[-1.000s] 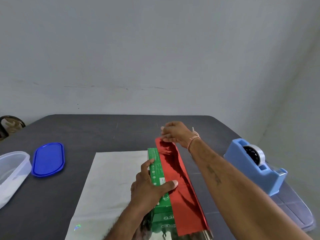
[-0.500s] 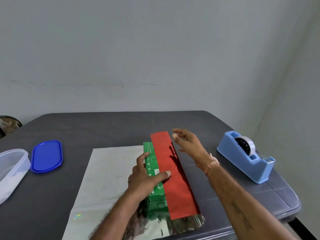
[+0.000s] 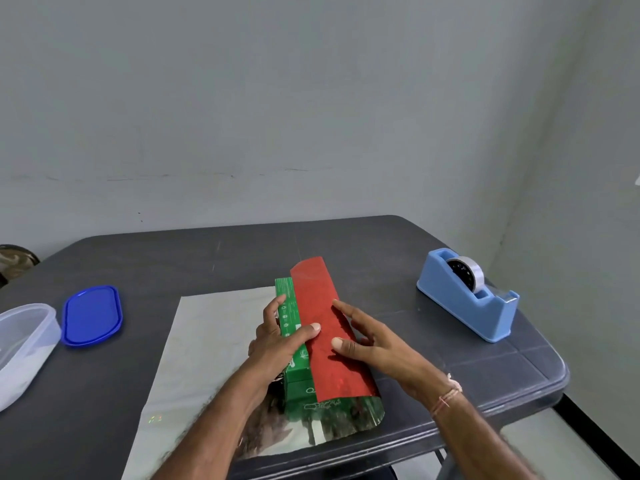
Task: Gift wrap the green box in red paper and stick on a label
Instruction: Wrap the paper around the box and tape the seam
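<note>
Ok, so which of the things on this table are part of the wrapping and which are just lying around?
In use: green box; red paper folded over it; left hand gripping the box; right hand pressing the paper down; tape dispenser, probably needed next.
Lying about: blue lid; clear plastic tub.

On the dark table (image 3: 381, 244), a blue lid (image 3: 92, 316) lies beside a clear tub (image 3: 24, 341), well apart from a tape dispenser (image 3: 465, 304).

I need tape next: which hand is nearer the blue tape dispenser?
Right. The right hand lies on the red paper, on the side toward the tape dispenser; the left hand grips the green box, farther from it.
</note>
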### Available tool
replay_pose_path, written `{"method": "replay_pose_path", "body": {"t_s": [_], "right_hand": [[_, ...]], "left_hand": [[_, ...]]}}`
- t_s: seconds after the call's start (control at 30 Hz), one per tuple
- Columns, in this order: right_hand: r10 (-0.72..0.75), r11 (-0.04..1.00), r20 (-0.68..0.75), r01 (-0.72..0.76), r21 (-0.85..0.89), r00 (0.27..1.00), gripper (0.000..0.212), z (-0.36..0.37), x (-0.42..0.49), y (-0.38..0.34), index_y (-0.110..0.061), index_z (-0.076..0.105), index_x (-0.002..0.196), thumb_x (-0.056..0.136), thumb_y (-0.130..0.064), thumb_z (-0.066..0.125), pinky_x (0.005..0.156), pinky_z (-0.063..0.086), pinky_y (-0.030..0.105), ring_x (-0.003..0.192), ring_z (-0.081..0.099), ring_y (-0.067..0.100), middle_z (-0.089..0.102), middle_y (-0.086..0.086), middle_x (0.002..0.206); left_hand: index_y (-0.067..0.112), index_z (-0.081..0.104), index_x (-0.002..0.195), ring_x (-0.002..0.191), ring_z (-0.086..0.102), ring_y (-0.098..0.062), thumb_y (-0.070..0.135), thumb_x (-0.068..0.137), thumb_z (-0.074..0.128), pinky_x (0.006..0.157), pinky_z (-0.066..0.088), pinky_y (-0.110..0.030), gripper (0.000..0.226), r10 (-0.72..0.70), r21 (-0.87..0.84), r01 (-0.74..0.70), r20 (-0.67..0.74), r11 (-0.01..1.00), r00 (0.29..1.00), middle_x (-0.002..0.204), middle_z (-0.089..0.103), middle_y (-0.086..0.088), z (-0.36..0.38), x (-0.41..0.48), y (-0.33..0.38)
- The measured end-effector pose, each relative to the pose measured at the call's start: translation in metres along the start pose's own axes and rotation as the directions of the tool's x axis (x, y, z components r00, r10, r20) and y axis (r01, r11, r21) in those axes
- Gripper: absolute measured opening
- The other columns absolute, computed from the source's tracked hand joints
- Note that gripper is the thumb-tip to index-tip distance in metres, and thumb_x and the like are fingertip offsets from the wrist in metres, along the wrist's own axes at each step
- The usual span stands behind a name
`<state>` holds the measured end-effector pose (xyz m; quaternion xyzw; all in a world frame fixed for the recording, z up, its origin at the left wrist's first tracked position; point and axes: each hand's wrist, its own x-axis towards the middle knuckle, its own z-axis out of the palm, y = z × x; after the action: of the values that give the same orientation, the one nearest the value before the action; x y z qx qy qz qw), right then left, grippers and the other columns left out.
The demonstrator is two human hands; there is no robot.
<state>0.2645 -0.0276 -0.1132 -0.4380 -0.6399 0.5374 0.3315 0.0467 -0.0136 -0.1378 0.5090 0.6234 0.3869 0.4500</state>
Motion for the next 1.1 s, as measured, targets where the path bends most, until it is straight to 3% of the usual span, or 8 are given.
{"method": "replay_pose_path", "body": {"t_s": [0.13, 0.33, 0.43, 0.57, 0.77, 1.1], "right_hand": [[0.016, 0.999, 0.023, -0.017, 0.036, 1.000, 0.075, 0.0014, -0.0040, -0.0014, -0.046, 0.035, 0.153, 0.092, -0.030, 0.075, 0.085, 0.056, 0.019, 0.117, 0.062, 0.003, 0.040, -0.006, 0.155], [0.067, 0.998, 0.064, -0.065, -0.024, 0.996, 0.083, 0.0013, 0.0003, -0.0055, -0.048, 0.026, 0.157, 0.091, -0.035, 0.075, 0.079, 0.053, 0.010, 0.115, 0.056, -0.002, 0.040, -0.017, 0.143], [0.083, 0.996, 0.078, -0.080, -0.043, 0.993, 0.087, 0.0014, 0.0015, -0.0016, -0.053, 0.023, 0.156, 0.088, -0.041, 0.077, 0.093, 0.054, 0.019, 0.124, 0.056, 0.006, 0.043, -0.014, 0.146], [0.093, 0.995, 0.080, -0.089, -0.045, 0.992, 0.089, 0.0010, 0.0018, 0.0012, -0.057, 0.022, 0.154, 0.086, -0.046, 0.078, 0.108, 0.051, 0.036, 0.127, 0.057, 0.013, 0.043, -0.012, 0.146], [0.094, 0.995, 0.096, -0.091, -0.039, 0.991, 0.087, 0.0019, 0.0007, 0.0024, -0.056, 0.018, 0.155, 0.091, -0.039, 0.074, 0.097, 0.055, 0.026, 0.123, 0.060, 0.012, 0.044, -0.015, 0.141], [0.102, 0.995, 0.078, -0.101, -0.019, 0.992, 0.086, 0.0051, -0.0005, 0.0028, -0.057, 0.020, 0.154, 0.091, -0.037, 0.075, 0.100, 0.054, 0.030, 0.123, 0.059, 0.014, 0.043, -0.012, 0.144]], "left_hand": [[0.090, 0.022, 0.109, 0.131, 0.048, -0.031, 0.085, 0.047, 0.078, 0.110, 0.044, -0.055, 0.083, -0.001, -0.008, 0.001, 0.001, 1.000, 1.000, 0.139, 0.042, 0.003, 0.0005, 0.0005, -0.0034], [0.088, 0.024, 0.111, 0.130, 0.049, -0.031, 0.085, 0.042, 0.081, 0.109, 0.046, -0.054, 0.090, 0.005, -0.035, -0.005, 0.014, 0.999, 1.000, 0.139, 0.042, 0.003, -0.0001, 0.0017, -0.0053], [0.088, 0.024, 0.112, 0.129, 0.051, -0.031, 0.088, 0.035, 0.081, 0.108, 0.047, -0.054, 0.096, 0.005, -0.043, -0.004, 0.022, 0.999, 1.000, 0.141, 0.042, 0.002, -0.0008, 0.0025, -0.0058], [0.088, 0.024, 0.112, 0.129, 0.050, -0.029, 0.083, 0.042, 0.083, 0.108, 0.047, -0.054, 0.091, 0.008, -0.049, -0.007, 0.026, 0.999, 1.000, 0.139, 0.041, 0.004, -0.0006, 0.0017, -0.0052], [0.087, 0.024, 0.113, 0.130, 0.050, -0.030, 0.086, 0.040, 0.082, 0.108, 0.046, -0.056, 0.094, 0.013, -0.053, -0.012, 0.020, 0.999, 1.000, 0.143, 0.042, 0.002, 0.0010, 0.0050, -0.0075], [0.087, 0.026, 0.110, 0.126, 0.055, -0.029, 0.084, 0.038, 0.085, 0.106, 0.049, -0.054, 0.093, 0.010, -0.085, -0.007, 0.044, 0.996, 0.999, 0.141, 0.043, 0.002, -0.0003, 0.0054, -0.0083]]}}
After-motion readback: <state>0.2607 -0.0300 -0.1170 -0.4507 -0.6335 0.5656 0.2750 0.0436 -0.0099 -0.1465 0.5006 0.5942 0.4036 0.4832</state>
